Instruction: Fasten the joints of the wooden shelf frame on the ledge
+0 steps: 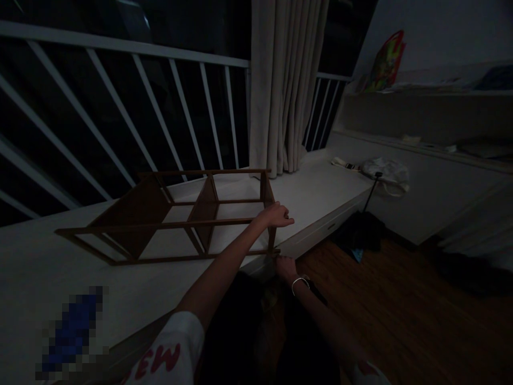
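Observation:
A brown wooden shelf frame (172, 214) lies on its side on a white window ledge (312, 192). My left hand (276, 214) is closed round the top right corner of the frame. My right hand (285, 266), with a bracelet on the wrist, is lower down at the frame's bottom right corner by the ledge's edge; its fingers are curled there, but the dim light hides what they grip.
White railing bars (120, 101) and a dark window stand behind the ledge, with a pale curtain (284, 85) at the middle. A white bag (387, 174) lies on the ledge at right. Dark cloth (360, 232) sits on the wooden floor (401, 305). Shelves (433, 93) run along the right wall.

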The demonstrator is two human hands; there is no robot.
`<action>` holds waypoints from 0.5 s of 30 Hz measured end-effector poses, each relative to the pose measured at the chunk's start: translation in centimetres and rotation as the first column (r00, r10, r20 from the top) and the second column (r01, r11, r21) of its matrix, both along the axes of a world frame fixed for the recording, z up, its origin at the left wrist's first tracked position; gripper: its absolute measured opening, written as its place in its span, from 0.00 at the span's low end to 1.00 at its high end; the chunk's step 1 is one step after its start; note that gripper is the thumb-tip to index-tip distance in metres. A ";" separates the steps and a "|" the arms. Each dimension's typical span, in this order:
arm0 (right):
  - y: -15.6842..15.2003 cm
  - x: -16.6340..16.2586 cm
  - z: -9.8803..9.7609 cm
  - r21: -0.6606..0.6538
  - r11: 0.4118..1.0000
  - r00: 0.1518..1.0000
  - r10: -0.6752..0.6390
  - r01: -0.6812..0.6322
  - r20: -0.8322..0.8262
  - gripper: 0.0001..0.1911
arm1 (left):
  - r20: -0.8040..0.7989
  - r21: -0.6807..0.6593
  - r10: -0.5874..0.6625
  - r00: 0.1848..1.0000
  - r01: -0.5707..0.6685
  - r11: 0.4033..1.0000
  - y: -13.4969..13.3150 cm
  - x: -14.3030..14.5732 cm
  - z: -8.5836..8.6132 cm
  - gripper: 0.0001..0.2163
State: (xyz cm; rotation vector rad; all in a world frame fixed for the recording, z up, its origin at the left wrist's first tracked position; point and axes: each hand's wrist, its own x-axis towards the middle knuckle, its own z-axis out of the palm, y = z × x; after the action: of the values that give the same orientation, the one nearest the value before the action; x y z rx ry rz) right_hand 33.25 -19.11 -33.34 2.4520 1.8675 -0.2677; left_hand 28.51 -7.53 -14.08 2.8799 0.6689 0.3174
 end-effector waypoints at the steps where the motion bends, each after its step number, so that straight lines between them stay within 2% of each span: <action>1: 0.0 -0.1 -0.1 0.012 1.000 1.000 -0.002 0.002 -0.008 0.20 | 0.000 0.001 0.003 1.000 -0.003 1.000 0.0 0.0 0.0 0.19; 7: 0.0 -0.4 -0.6 0.079 0.996 0.999 -0.034 0.037 -0.038 0.21 | -0.021 -0.012 0.018 1.000 -0.018 1.000 -0.3 -0.1 0.4 0.18; 15: -0.4 0.0 -0.6 0.093 0.980 0.974 -0.161 0.177 -0.156 0.24 | -0.023 0.025 -0.008 1.000 0.008 1.000 -0.4 -0.3 0.6 0.18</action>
State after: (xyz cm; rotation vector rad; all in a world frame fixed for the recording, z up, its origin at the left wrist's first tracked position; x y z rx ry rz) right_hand 33.27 -19.56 -33.90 2.7395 1.7693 -0.3772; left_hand 28.22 -7.88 -13.51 2.9134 0.6617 0.2941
